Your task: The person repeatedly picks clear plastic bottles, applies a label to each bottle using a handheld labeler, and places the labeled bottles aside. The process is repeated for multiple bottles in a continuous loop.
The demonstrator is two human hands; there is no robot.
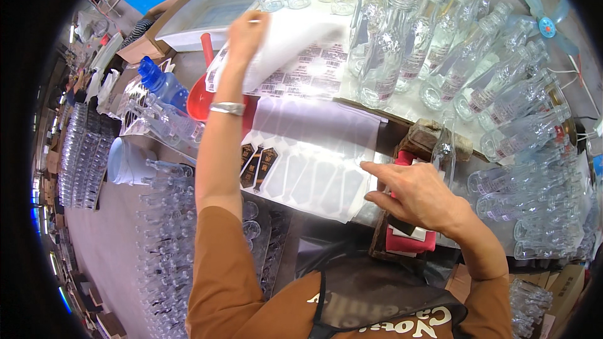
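My left hand [248, 34] is raised at the back of the bench, its fingers closed on the edge of a white sheet [276, 50] that curls up over a sheet of printed labels [314, 66]. Closer to me lies a backing sheet [320, 182] with rows of bottle-shaped outlines, a few black-and-gold labels [259, 166] still on its left side. My right hand [418, 198] is above that sheet's right edge, index finger and thumb apart. Beneath it is a wooden stand [383, 232] with red cloth [411, 242]; a clear bottle [444, 150] lies beside it.
Glass bottles [383, 56] crowd the bench at the right and back. A red scoop [200, 97], a blue jug [164, 85] and a white tray [213, 16] are at the left. More bottles [166, 238] fill the floor near a white bucket [129, 162]. A blue fan [546, 27] is at far right.
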